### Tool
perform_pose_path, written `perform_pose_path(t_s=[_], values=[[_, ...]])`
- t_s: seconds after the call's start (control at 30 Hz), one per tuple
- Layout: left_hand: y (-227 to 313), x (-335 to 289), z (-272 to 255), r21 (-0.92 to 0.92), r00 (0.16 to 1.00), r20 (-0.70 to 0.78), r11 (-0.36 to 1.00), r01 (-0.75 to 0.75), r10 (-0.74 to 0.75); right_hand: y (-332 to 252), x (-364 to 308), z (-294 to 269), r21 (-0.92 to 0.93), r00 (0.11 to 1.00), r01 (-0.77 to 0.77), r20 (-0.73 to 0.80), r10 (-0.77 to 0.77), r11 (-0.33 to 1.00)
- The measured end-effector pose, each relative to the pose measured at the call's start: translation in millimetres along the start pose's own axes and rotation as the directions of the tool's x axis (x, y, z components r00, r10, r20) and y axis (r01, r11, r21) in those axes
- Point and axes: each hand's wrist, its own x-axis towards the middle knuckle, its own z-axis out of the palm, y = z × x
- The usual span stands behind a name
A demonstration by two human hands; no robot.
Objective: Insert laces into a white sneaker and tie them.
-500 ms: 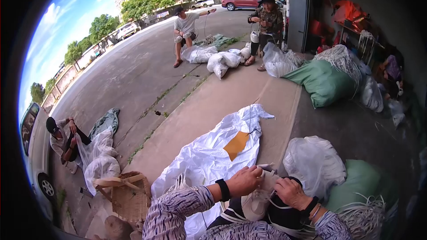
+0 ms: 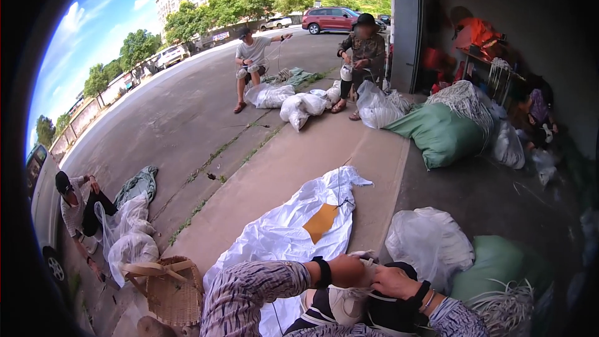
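Observation:
Over my lap, my left hand point(image 2: 345, 270) and my right hand point(image 2: 396, 283) meet at a cream-white cloth piece point(image 2: 350, 304). The left fingers are closed on its upper edge, partly hidden behind the back of the hand. My right thumb and fingers pinch the same edge from the other side. The piece hangs down between my dark-clad knees, and its exact kind cannot be made out. White strips trail over my lap. In front lies a crumpled white sheet point(image 2: 262, 237) with a brown patch point(image 2: 321, 223).
A wicker basket point(image 2: 175, 296) stands at my left. To my right are a clear bag of white pieces point(image 2: 429, 243), a green sack point(image 2: 493, 265) and a heap of white strips point(image 2: 505, 306). Several people sit further off among bags. A large green sack point(image 2: 446, 134) stands near the doorway.
My view has tilted up, so the scene sits lower and further left. My hands have come closer together at the piece. The person at far left has lowered an arm toward the ground.

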Motion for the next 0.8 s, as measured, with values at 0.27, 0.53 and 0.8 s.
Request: perform_pose_path(t_s=[0.27,0.53,0.8], values=[[-23,-2,12,-0.025,0.994,-0.11,0.999,-0.029,0.026,4,-2,9,0.05,0.985,-0.108,-0.132,0.114,0.993],[-19,7,3,-0.965,0.884,0.211,0.053,0.255,-0.417,0,-14,-2,0.826,0.891,-0.207,-0.062,0.45,0.524],[-28,11,7,-0.682,0.956,-0.02,0.703,0.201,-0.293,14,-16,4,1.0,0.779,0.031,-0.026,0.626,0.003]])
